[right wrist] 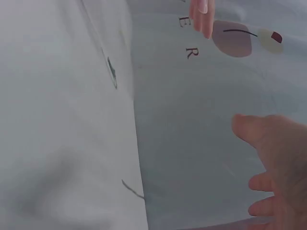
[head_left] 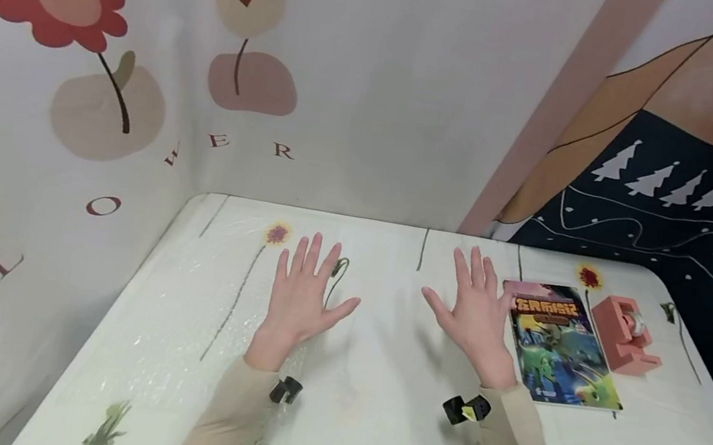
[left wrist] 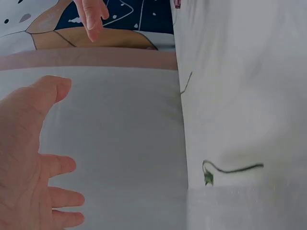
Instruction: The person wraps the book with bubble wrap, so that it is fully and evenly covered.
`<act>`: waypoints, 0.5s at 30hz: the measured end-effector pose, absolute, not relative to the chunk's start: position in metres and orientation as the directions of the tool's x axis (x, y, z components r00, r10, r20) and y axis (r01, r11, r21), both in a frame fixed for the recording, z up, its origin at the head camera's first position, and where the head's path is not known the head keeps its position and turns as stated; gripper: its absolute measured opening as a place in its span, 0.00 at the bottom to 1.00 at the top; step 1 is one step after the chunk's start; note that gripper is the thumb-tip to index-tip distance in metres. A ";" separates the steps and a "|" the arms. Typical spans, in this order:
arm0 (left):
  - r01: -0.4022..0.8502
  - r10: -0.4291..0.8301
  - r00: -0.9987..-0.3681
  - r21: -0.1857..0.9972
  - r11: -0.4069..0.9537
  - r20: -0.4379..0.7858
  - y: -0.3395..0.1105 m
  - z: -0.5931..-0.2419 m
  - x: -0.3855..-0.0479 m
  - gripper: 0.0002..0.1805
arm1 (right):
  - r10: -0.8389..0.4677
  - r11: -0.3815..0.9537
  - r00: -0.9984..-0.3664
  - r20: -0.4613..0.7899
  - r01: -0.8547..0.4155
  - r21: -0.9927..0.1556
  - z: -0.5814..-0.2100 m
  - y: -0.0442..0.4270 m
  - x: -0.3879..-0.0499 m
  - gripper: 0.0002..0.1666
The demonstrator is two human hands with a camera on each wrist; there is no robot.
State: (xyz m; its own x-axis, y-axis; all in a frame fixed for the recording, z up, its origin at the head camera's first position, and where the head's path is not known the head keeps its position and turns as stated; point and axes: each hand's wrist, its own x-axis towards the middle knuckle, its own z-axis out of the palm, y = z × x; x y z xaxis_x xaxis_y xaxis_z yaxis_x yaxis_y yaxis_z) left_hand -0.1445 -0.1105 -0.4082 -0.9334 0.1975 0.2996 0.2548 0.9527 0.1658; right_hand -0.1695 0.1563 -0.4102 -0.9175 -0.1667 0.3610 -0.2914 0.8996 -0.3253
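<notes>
Your left hand is held over the counter with straight, spread fingers and the thumb turned out toward the right. Your right hand mirrors it, fingers extended and thumb pointing toward the left. The head view shows you the backs of both; the palms are hidden there.

The book lies flat on the counter, just right of your right hand, whose outer edge overlaps the book's left side in the head view. Its bright cover faces up, but the stylised title is hard for you to read. Just beside the book's right edge sits the pink tape dispenser; you cannot tell whether they touch. Its roll is partly hidden inside the body.

A small black wrist camera shows at your left wrist and another wrist camera at your right. Your beige sleeves run out of the bottom of the head view, covering some of the printed flowers.

In the left wrist view, the left edge cuts off your left hand, and only part of your right hand enters at the top. The right wrist view likewise crops your right hand at its right edge, with just your left fingers visible above.
</notes>
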 end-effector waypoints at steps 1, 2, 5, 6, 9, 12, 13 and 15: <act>0.255 0.195 -0.932 0.171 0.952 0.304 -0.114 -0.407 -0.143 0.46 | -0.168 0.889 -0.915 0.368 -0.302 -0.345 -0.410 0.154 -0.171 0.48; 0.253 0.191 -0.931 0.172 0.952 0.311 -0.117 -0.406 -0.142 0.46 | -0.168 0.876 -0.913 0.372 -0.312 -0.368 -0.410 0.151 -0.172 0.47; 0.246 0.180 -0.927 0.172 0.954 0.328 -0.128 -0.405 -0.138 0.44 | -0.167 0.832 -0.910 0.379 -0.336 -0.441 -0.409 0.142 -0.176 0.44; 0.243 0.176 -0.927 0.170 0.955 0.332 -0.132 -0.404 -0.137 0.44 | -0.166 0.818 -0.909 0.382 -0.343 -0.462 -0.409 0.138 -0.178 0.43; 0.235 0.162 -0.924 0.181 0.955 0.346 -0.144 -0.404 -0.132 0.43 | -0.164 0.774 -0.905 0.393 -0.365 -0.517 -0.410 0.128 -0.181 0.40; 0.225 0.144 -0.924 0.199 0.954 0.353 -0.157 -0.406 -0.125 0.42 | -0.168 0.750 -0.906 0.389 -0.373 -0.546 -0.413 0.119 -0.186 0.38; 0.221 0.138 -0.925 0.205 0.953 0.354 -0.162 -0.407 -0.123 0.41 | -0.171 0.743 -0.908 0.382 -0.373 -0.555 -0.414 0.116 -0.188 0.37; 0.209 0.125 -0.928 0.213 0.954 0.351 -0.172 -0.410 -0.118 0.40 | -0.178 0.734 -0.913 0.366 -0.371 -0.569 -0.416 0.110 -0.191 0.36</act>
